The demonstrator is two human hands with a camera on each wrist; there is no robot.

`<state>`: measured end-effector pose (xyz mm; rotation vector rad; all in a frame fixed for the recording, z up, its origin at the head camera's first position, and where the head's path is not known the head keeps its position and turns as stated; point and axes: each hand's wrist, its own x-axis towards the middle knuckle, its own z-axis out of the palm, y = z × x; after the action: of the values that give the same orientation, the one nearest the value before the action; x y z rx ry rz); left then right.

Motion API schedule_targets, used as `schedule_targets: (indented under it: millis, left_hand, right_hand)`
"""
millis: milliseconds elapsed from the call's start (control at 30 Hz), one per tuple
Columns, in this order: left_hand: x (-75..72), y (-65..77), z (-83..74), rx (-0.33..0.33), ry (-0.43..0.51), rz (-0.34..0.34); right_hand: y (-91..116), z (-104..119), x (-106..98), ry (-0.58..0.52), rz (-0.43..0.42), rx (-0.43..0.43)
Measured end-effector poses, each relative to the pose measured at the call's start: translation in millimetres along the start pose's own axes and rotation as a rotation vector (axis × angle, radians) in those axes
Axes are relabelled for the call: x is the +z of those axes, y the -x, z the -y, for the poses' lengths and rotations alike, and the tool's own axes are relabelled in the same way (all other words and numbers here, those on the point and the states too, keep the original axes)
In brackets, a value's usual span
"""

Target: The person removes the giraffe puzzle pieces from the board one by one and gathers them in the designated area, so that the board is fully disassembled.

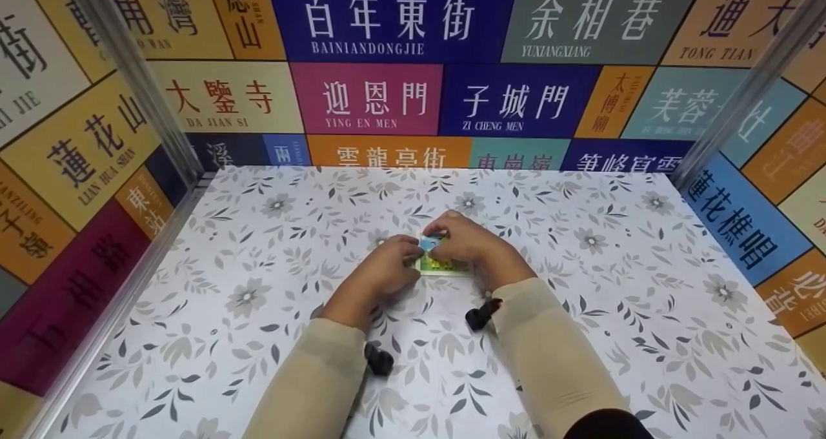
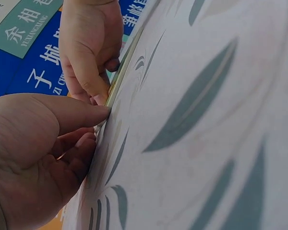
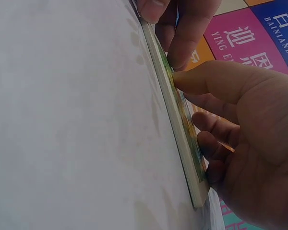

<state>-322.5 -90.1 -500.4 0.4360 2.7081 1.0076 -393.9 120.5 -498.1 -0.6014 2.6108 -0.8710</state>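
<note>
As the left hand (image 1: 392, 265) and right hand (image 1: 470, 240) meet at one small picture board (image 1: 445, 268) between them, two black wrist devices (image 1: 379, 359) sit behind, one per arm. Beneath the hands spreads a floral counter (image 1: 677, 348); beyond and beside them stand three sign-covered walls (image 1: 387, 19). The left hand pinches the board's left edge; the right hand's thumb touches its face, whether pinching I cannot tell. Its straight near edge runs crosswise, left hand toward right; fingers obscure which axis is longer.

Thin picture board (image 1: 445, 268), apparently flat
</note>
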Motion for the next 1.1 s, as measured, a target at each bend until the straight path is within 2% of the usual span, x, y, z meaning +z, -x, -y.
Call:
schedule_targets:
  millis: [267, 400, 733, 933, 1100]
  left_hand:
    - [1.1, -0.4, -1.3, 0.035, -0.013, -0.022]
    - [1.7, 0.0, -2.1, 0.01, -0.011, -0.019]
    - [2.8, -0.6, -1.6, 0.008, -0.011, -0.016]
    - [2.2, 0.5, -2.7, -0.011, -0.007, -0.012]
    - [0.8, 1.5, -2.6, -0.004, -0.019, -0.009]
  right_hand:
    - [-2.7, -2.8, -1.1, 0.024, -0.002, -0.034]
    - [-2.7, -2.5, 0.2, 0.01, -0.009, -0.04]
    - [-4.4, -2.0, 1.6, -0.039, -0.01, 0.029]
    - [-7.3, -1.6, 2.7, -0.107, -0.06, 0.082]
    - [-8.0, 2.1, 2.6, -0.109, -0.085, 0.101]
